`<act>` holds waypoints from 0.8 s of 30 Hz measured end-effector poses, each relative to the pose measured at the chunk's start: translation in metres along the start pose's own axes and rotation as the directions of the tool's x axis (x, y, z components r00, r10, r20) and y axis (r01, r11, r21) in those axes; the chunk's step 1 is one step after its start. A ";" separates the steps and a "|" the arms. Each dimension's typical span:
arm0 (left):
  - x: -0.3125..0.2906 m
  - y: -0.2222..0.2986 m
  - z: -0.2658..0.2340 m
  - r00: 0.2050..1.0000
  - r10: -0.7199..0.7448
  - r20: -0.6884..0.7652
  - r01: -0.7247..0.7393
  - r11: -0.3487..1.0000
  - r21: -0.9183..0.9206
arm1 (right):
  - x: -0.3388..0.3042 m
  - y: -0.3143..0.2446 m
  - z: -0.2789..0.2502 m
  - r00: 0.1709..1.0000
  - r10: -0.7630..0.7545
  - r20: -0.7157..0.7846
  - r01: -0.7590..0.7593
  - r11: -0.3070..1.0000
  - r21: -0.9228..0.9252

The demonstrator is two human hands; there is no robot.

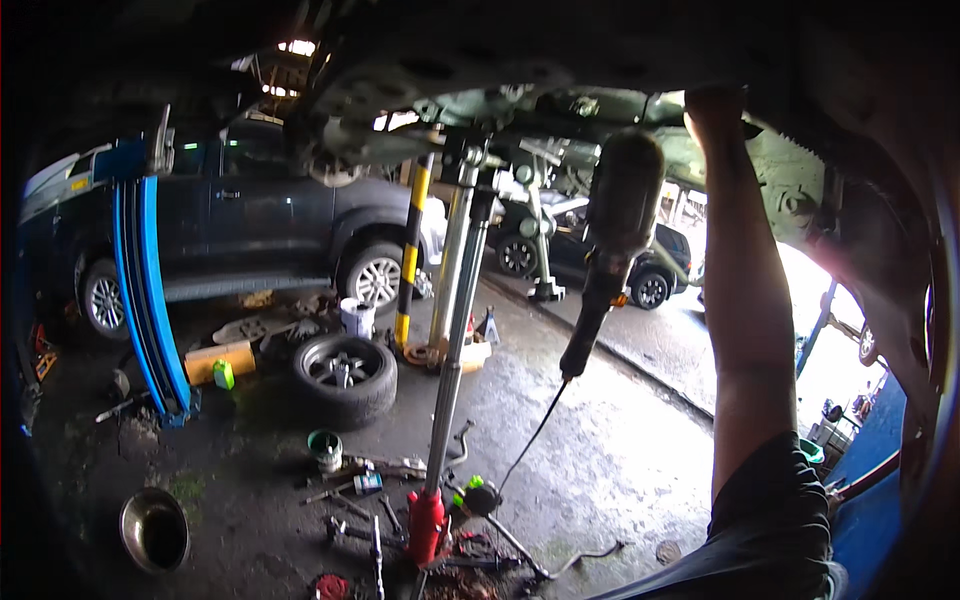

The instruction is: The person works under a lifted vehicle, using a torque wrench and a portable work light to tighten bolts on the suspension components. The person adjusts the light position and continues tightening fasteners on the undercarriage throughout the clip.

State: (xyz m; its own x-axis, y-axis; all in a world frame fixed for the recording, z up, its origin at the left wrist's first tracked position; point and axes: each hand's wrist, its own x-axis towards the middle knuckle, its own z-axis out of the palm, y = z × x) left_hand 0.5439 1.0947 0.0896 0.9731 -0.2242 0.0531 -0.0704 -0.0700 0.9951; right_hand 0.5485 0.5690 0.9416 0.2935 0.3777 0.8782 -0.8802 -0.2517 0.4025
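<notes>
1. Head view: R hand (713, 112) is raised to veh. underside (793, 185), which is spread overhead; fingers are lost in shadow, so grip can't be told. L hand isn't shown; fingers can't be told.
2. Dark corded device (625, 195) is seen hanging L of R forearm.
3. Dark, grimy flr (255, 455) is littered w/ tools (377, 555), flat-lying wheel (345, 402), metal bowl (155, 530), red jack (425, 525).
4. Blue post (145, 280) & dark pickup (270, 220) are seen at L.
</notes>
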 end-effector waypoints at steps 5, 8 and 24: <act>-0.016 -0.001 -0.013 0.997 -0.078 0.026 0.076 0.993 0.093 | -0.066 -0.026 -0.086 0.846 -0.308 -0.435 0.376 0.924 0.077; -0.022 -0.032 -0.009 0.999 -0.013 -0.048 0.019 0.993 0.116 | -0.128 -0.031 -0.129 0.931 -0.064 -0.359 0.221 0.881 0.417; -0.126 -0.037 0.033 0.915 -0.293 -0.277 0.268 0.955 -0.124 | -0.485 -0.194 -0.287 0.276 -0.883 0.380 -0.933 -0.341 -0.115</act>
State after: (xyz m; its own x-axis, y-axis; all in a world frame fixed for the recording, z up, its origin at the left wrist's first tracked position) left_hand 0.4168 1.0939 0.0433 0.9720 0.0844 -0.2192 0.2205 -0.0062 0.9754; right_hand 0.4700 0.6901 0.3637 0.9998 -0.0119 -0.0146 -0.0163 -0.1636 -0.9864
